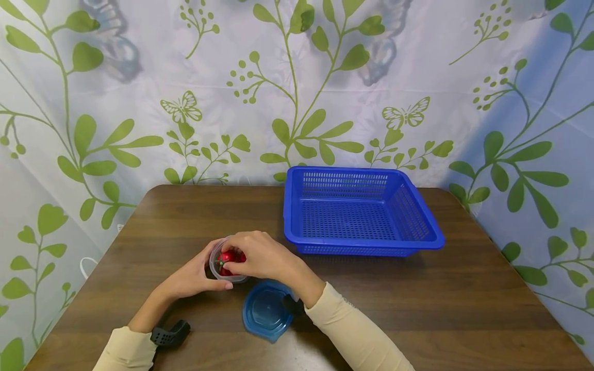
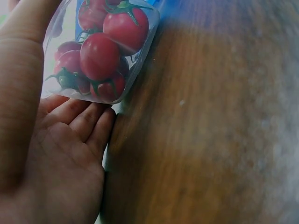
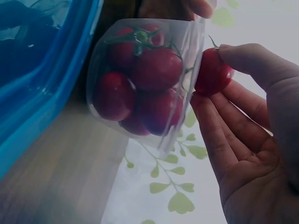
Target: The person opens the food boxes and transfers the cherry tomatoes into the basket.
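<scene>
Clear tub [image 1: 226, 266] of tomatoes near the desk's [image 1: 417, 304] front edge, cupped by left hand [image 1: 195, 275] with loosely curved fingers, one tomato [image 3: 212, 72] pinched at its mouth by right hand [image 1: 260, 255], blue lid [image 1: 265, 310] beside, blue basket [image 1: 359, 211] toward the back.

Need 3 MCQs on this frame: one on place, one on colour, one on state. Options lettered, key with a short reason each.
1. Where does the blue lid lie?
A. in the basket
B. on the table, by the right wrist
C. on the tub

2. What colour is the basket?
A. blue
B. green
C. white

3. What does the right hand do?
A. lies flat
B. pinches a tomato at the clear tub
C. holds the lid

Key: 1 B, the lid lies on the wood, near edge; 2 A, blue mesh walls; 3 B, thumb and fingers close on the tomato.
</scene>
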